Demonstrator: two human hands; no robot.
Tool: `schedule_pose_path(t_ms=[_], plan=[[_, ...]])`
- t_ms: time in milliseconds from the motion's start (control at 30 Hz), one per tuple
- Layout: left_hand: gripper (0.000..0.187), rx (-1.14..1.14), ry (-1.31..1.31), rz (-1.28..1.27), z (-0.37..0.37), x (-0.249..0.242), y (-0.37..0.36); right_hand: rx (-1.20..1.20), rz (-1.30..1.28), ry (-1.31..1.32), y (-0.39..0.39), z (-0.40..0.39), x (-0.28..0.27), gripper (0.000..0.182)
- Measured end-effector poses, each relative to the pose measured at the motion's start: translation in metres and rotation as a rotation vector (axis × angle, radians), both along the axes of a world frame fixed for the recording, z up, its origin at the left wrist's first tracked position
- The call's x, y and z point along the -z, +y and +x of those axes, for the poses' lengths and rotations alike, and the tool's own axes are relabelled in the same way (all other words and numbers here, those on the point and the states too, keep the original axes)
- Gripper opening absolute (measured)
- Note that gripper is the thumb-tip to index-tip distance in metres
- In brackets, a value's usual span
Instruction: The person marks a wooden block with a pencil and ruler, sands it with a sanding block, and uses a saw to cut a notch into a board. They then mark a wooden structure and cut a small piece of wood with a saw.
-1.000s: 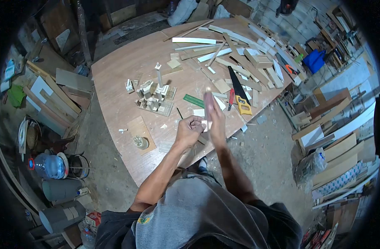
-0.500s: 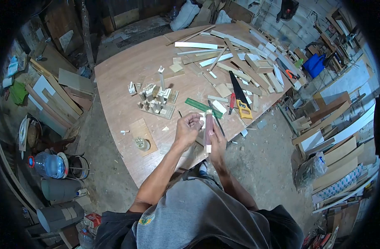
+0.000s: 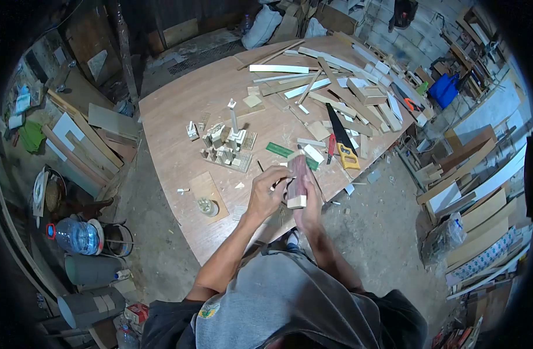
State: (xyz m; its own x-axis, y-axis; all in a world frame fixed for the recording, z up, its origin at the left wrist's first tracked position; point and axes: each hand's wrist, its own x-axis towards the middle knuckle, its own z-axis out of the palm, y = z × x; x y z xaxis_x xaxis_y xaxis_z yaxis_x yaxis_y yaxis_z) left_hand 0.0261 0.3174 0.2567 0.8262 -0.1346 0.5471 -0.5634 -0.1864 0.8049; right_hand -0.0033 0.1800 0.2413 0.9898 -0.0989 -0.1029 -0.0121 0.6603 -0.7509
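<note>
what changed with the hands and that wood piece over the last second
The right hand brought the wooden block down from a raised, blurred swing toward the body, and it now sits upright between both hands. The left hand, a loose fist before, has closed its fingers onto the block's side. The hand saw, green ruler and small wooden model lie on the table as before.

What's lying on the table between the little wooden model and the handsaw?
In the head view, a green ruler and small white offcuts lie between the wooden model and the handsaw.
</note>
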Motion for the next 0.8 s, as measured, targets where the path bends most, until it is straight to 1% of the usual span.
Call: schedule_pose_path(t_ms=[33, 100, 133, 200, 233, 267, 300, 367, 400, 433, 500, 533, 600, 633, 700, 733, 800], plan=[[0.022, 0.004, -0.001, 0.005, -0.001, 0.003, 0.000, 0.004, -0.065, -0.087, 0.004, 0.005, 0.002, 0.057], [0.025, 0.004, 0.132, -0.189, -0.005, 0.005, -0.001, 0.042, -0.074, -0.097, 0.010, 0.008, 0.002, 0.057], [0.025, 0.001, 0.135, -0.183, -0.007, 0.005, 0.002, 0.026, -0.161, -0.113, 0.012, 0.009, 0.002, 0.057], [0.026, -0.057, 0.289, -0.273, -0.008, -0.001, 0.012, -0.002, -0.334, -0.184, 0.019, 0.010, 0.006, 0.057], [0.026, -0.080, 0.363, -0.323, -0.008, -0.004, 0.013, -0.009, -0.332, -0.187, 0.022, 0.011, 0.006, 0.057], [0.025, -0.144, 0.306, -0.441, -0.009, -0.006, 0.010, 0.007, -0.367, -0.210, 0.024, 0.011, 0.006, 0.057], [0.025, -0.147, 0.302, -0.442, -0.009, -0.006, 0.011, 0.024, -0.401, -0.232, 0.026, 0.012, 0.006, 0.057], [0.026, -0.106, 0.522, -0.621, -0.010, -0.004, 0.015, 0.011, -0.418, -0.234, 0.027, 0.012, 0.006, 0.057], [0.026, -0.111, 0.520, -0.623, -0.011, -0.004, 0.017, 0.001, -0.435, -0.236, 0.028, 0.012, 0.007, 0.056], [0.028, -0.107, 0.573, -0.582, -0.011, -0.005, 0.020, -0.003, -0.436, -0.237, 0.028, 0.012, 0.007, 0.056], [0.029, -0.104, 0.629, -0.544, -0.010, -0.008, 0.020, 0.006, -0.604, -0.319, 0.027, 0.011, 0.008, 0.053], [0.030, -0.133, 0.648, -0.545, -0.009, -0.009, 0.020, 0.001, -0.606, -0.318, 0.026, 0.005, 0.007, 0.053], [0.031, -0.166, 0.663, -0.546, -0.009, -0.010, 0.018, 0.051, -0.833, -0.342, 0.027, -0.010, 0.000, 0.050], [0.031, -0.153, 0.687, -0.514, -0.013, -0.008, 0.015, 0.051, -0.831, -0.340, 0.028, -0.006, -0.002, 0.050], [0.031, -0.130, 0.712, -0.477, -0.013, -0.007, 0.011, 0.127, -0.936, -0.365, 0.026, 0.016, -0.010, 0.048], [0.031, -0.131, 0.723, -0.520, -0.014, -0.005, 0.009, 0.162, -0.994, -0.369, 0.022, 0.016, -0.010, 0.048], [0.030, -0.106, 0.746, -0.615, -0.011, -0.003, 0.011, 0.125, -0.983, -0.344, 0.020, 0.006, -0.007, 0.048]])
